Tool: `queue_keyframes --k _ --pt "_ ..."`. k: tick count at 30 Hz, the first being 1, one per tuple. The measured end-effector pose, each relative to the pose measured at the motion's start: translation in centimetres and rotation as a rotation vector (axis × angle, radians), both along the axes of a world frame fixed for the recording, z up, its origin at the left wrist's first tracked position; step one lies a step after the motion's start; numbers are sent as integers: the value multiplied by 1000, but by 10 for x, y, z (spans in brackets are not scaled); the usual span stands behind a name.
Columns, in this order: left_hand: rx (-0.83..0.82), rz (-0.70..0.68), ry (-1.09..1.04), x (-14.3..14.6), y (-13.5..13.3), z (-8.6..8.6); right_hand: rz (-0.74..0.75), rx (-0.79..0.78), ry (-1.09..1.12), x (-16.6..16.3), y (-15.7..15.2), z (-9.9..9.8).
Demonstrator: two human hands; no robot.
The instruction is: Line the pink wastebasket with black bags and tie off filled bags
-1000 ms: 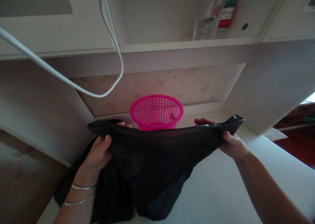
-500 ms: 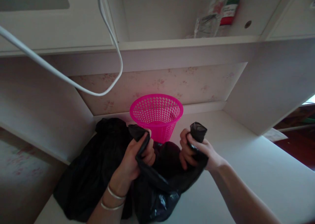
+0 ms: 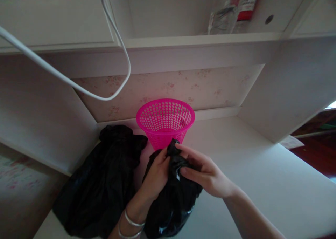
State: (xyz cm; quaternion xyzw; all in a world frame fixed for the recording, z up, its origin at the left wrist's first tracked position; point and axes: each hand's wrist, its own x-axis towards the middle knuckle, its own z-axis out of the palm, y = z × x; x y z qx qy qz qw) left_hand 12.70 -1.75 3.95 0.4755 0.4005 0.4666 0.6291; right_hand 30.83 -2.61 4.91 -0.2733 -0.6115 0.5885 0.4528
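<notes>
A shiny black garbage bag [image 3: 174, 204] stands on the white surface, its top gathered into a twisted neck. My left hand [image 3: 159, 172] is closed around the left side of that neck, its fingertips partly hidden behind the plastic. From the right, my right hand [image 3: 202, 169] pinches the neck with thumb and fingers. Just behind the bag stands a bright pink perforated wastebasket [image 3: 165, 116]; only its inner wall and upper outside show. Another black plastic bag [image 3: 105, 183] lies crumpled to the left, apart from both hands.
The white desktop [image 3: 252, 169] runs out to the right, ending at an upright side panel [image 3: 291, 77]. Overhead, a shelf [image 3: 199, 42] holds a clear plastic container [image 3: 223, 20] and a red-and-green bottle [image 3: 246, 7]. A white cable [image 3: 105, 98] loops down at upper left.
Both hands have come together, drawing the bag's open, spread rim into a narrow bunched neck. The view has shifted slightly.
</notes>
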Motion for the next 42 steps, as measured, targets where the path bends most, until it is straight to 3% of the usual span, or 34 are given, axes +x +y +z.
queue_keyframes --k 3,6,13,19,23,26,30,36,38,42 --pt "47 -62 -4 -5 -6 1 -144 25 117 -6 -1 -2" --pt "90 -22 41 -6 -11 3 -275 118 41 -8 0 -2" --pt "147 177 -84 -2 -9 -5 -279 272 -94 -3 -2 -3" --pt "90 218 146 -7 -6 -5 -423 326 -108 9 -5 -8" --pt "186 242 288 -5 -10 -2 -460 347 -84 5 -7 -10" --pt "217 275 325 -3 -12 -5 -433 293 -84 3 -10 -12" --pt "209 295 305 -1 -13 -8 -395 99 -12 5 -16 -22" --pt "-49 263 -73 2 -17 -2 -237 -169 360 4 -20 -31" --pt "-78 243 -102 1 -16 -2 -262 -217 383 3 -19 -28" --pt "-2 194 78 -1 -12 -6 -398 -193 290 2 -17 -20"
